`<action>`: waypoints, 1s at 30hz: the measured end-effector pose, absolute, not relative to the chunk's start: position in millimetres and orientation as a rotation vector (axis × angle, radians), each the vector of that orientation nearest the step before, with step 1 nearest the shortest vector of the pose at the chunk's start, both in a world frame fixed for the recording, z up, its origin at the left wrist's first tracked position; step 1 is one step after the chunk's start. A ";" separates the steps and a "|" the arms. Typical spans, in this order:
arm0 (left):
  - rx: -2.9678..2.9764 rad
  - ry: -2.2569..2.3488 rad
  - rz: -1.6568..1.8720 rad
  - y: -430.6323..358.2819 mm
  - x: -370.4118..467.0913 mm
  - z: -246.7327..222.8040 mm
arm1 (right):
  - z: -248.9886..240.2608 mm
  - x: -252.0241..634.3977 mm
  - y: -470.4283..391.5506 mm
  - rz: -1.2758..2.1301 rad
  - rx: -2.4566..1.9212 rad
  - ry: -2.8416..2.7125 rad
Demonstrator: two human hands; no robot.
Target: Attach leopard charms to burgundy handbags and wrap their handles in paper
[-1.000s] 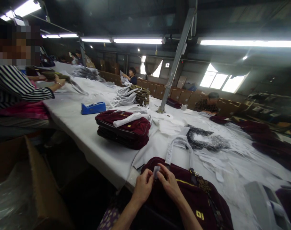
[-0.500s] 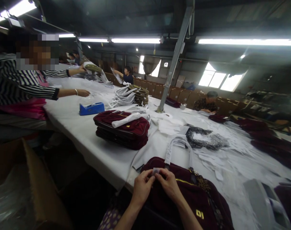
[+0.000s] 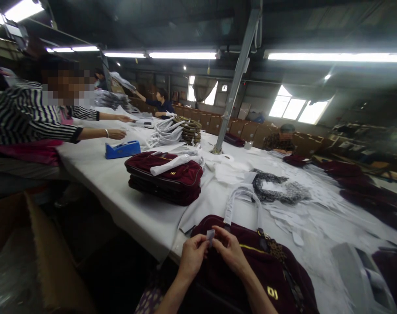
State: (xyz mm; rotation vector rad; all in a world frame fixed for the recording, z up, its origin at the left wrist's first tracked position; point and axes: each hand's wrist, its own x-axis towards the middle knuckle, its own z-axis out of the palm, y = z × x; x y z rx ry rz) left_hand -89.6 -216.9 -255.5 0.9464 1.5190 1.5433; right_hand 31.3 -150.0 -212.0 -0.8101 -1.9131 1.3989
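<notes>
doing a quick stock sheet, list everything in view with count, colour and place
small slip: one, whitish, between both hands' fingertips
handbag: one, maroon, beneath the hands
bag stack: several, maroon, left of centre
tape dispenser: one, blue, beyond bag stack
bundled pile: uncountable, olive, mid-table
patterned material: one heap, black-and-white, right of centre
far pile: uncountable, maroon, right side
device: one, grey, lower right
table: one, white, centre
post: one, grey, mid-table
open carton: one, brown, lower left
windows: two, white, back wall
lights: several, white, overhead
other people: at least three, mixed clothing, around table
left hand: one, bare, at slip
right hand: one, bare, at slip
</notes>
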 end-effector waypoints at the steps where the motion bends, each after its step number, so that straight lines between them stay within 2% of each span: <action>1: 0.953 1.529 1.541 -216.9 -89.2 -255.4 | -210.8 30.2 -150.5 1.372 -0.789 -1.965; 10: 0.940 1.459 1.522 -219.8 -93.2 -249.3 | -211.1 28.0 -150.5 1.220 -0.811 -2.049; 16: 1.001 1.448 1.389 -218.3 -100.4 -242.4 | -216.1 30.6 -147.1 1.313 -0.786 -1.992; 20: 1.043 1.540 1.439 -220.0 -95.7 -247.2 | -222.6 34.2 -145.2 1.463 -0.807 -1.923; 23: 1.064 1.624 1.514 -222.5 -92.6 -250.2 | -219.7 36.4 -146.7 1.448 -0.767 -1.946; 30: 1.025 1.603 1.430 -221.7 -92.7 -243.8 | -214.8 35.2 -146.4 1.424 -0.740 -2.004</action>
